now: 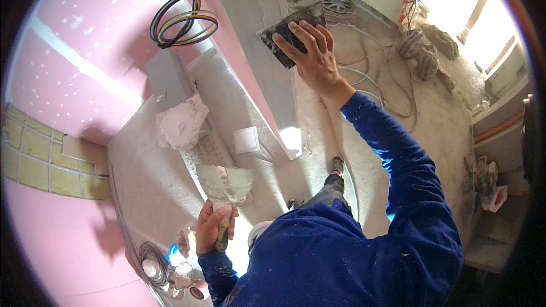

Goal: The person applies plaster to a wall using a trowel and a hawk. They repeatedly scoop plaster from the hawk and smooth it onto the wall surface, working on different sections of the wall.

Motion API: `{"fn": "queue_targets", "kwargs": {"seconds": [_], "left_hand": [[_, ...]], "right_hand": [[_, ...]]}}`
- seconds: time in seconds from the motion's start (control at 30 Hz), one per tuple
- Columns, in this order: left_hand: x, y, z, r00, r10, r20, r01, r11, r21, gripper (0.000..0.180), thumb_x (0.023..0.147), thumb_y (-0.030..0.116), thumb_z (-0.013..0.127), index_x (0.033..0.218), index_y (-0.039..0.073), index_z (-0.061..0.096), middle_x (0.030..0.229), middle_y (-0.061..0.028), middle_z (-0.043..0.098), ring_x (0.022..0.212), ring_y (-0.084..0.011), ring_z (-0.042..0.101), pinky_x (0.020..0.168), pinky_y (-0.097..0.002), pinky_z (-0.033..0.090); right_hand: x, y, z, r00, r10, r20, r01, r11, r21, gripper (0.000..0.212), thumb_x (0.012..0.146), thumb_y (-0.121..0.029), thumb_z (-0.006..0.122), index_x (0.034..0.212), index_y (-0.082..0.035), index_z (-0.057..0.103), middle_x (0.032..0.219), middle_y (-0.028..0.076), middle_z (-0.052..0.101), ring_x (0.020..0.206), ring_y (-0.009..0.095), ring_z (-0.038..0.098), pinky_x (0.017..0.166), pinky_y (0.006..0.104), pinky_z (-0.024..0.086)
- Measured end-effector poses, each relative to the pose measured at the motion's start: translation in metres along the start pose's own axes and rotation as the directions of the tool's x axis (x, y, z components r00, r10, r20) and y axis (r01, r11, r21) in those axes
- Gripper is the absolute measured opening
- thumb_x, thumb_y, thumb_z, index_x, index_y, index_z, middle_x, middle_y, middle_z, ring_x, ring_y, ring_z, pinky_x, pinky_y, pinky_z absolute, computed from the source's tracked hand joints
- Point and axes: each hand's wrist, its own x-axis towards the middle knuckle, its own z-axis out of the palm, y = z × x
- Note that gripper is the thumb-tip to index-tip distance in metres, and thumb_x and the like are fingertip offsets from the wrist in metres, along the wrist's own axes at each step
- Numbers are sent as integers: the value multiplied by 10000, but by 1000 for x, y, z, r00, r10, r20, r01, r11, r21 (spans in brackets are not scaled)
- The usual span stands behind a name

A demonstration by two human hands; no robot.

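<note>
My right hand [311, 52] is raised with fingers spread, pressing a dark flat trowel blade [278, 33] against the grey plastered strip [259, 34] of the wall corner. My left hand [215, 224] is closed around the handle of a wide putty knife [227, 183], held low and level; its blade carries a smear of grey plaster. Both arms wear blue sleeves.
Pink wallboard [85, 34] fills the left, with a coil of coloured cables [183, 21] hanging from it, a grey box [168, 79] with a white plaster lump below, and a white switch plate [247, 139]. Loose cables [369, 74] and rubble lie on the dusty floor. Yellow tiles [40, 162] at left.
</note>
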Motion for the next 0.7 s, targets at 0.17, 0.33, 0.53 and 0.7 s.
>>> {"fn": "queue_targets", "kwargs": {"seconds": [0.17, 0.33, 0.53, 0.7], "left_hand": [[-3, -2, 0, 1000, -9, -10, 9, 1000, 3, 376, 919, 229, 603, 1180, -13, 480, 872, -145, 616, 489, -138, 552, 391, -236, 458], [-5, -8, 0, 998, -38, -45, 40, 998, 50, 436, 901, 279, 619, 1196, -7, 472, 858, -140, 616, 482, -132, 549, 371, -236, 460], [-7, -13, 4, 999, -11, -39, 12, 1000, 20, 406, 894, 271, 627, 1143, -15, 482, 861, -152, 618, 470, -135, 539, 368, -242, 457], [-6, -10, 7, 1000, 7, -1, -7, 1000, 24, 373, 899, 274, 632, 1090, -8, 480, 860, -157, 618, 472, -129, 538, 365, -246, 456]], "right_hand": [[-36, -8, 18, 999, -15, 47, 14, 1000, 12, 837, 696, -23, 690, 1422, -376, 469, 1422, 72, 413, 1328, 287, 394, 1125, 519, 295], [-69, -25, 9, 986, -39, 161, 31, 998, 47, 770, 743, -57, 651, 1426, -363, 467, 1420, 63, 426, 1338, 283, 384, 1140, 515, 270], [-18, -29, -37, 1000, 18, 6, -17, 999, -33, 719, 758, -46, 637, 1401, -336, 502, 1407, 40, 441, 1343, 280, 375, 1149, 519, 238], [67, -6, -56, 996, -49, -79, 37, 988, -151, 720, 772, -27, 622, 1405, -344, 496, 1383, 67, 460, 1304, 298, 410, 1128, 518, 272]]}}
